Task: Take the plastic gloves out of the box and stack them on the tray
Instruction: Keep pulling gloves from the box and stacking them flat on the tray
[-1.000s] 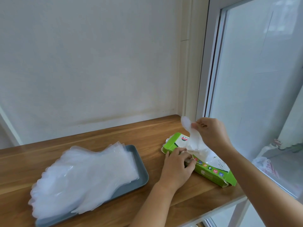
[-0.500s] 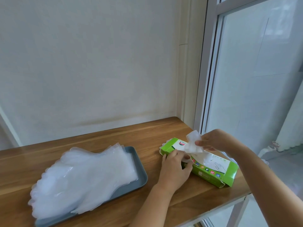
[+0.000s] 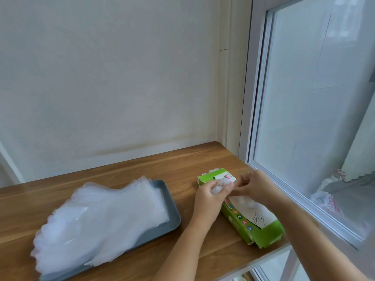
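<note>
A green and white glove box [image 3: 253,222] lies on the wooden table near the window. My left hand [image 3: 210,197] grips a crumpled clear plastic glove [image 3: 218,188] over the box's opening. My right hand [image 3: 256,186] is beside it, fingers curled and pinching the same glove just above the box. More clear plastic shows in the box's slot [image 3: 242,202]. A stack of several clear plastic gloves [image 3: 101,218] lies spread on the grey tray [image 3: 172,216] at the left, fingertips hanging over its near left end.
The table's front edge [image 3: 253,266] runs close under my forearms, and the box's open end overhangs near it. A white window frame [image 3: 249,118] rises right of the box. The wall stands behind the table.
My right hand came down from above the box with the glove it had pulled up. My left hand left the box's side and took hold of that glove too.
</note>
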The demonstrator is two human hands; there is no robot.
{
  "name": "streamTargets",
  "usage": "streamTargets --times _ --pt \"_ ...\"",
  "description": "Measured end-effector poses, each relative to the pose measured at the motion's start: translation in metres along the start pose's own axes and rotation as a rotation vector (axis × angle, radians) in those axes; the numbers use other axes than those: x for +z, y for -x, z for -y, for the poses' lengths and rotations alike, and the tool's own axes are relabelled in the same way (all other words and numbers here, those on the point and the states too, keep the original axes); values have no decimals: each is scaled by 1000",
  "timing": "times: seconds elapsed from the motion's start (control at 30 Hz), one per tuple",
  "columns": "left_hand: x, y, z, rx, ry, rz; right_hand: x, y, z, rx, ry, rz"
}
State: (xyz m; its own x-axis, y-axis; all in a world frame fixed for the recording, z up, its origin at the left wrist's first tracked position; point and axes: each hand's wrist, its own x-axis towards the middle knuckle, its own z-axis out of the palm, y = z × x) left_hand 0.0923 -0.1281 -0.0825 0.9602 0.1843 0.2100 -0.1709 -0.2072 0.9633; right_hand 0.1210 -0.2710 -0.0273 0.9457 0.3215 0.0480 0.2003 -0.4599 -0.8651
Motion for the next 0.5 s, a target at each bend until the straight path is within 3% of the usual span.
streamTargets --times 0.17,0.33,0.5 --pt "-3 -4 8 35 -15 -99 -5 3 -9 119 -236 53" --pt "-2 -5 10 11 -44 -80 -7 1 -17 190 -437 49" --pt "-2 -2 6 -26 -69 -3 1 3 -18 175 -314 10"
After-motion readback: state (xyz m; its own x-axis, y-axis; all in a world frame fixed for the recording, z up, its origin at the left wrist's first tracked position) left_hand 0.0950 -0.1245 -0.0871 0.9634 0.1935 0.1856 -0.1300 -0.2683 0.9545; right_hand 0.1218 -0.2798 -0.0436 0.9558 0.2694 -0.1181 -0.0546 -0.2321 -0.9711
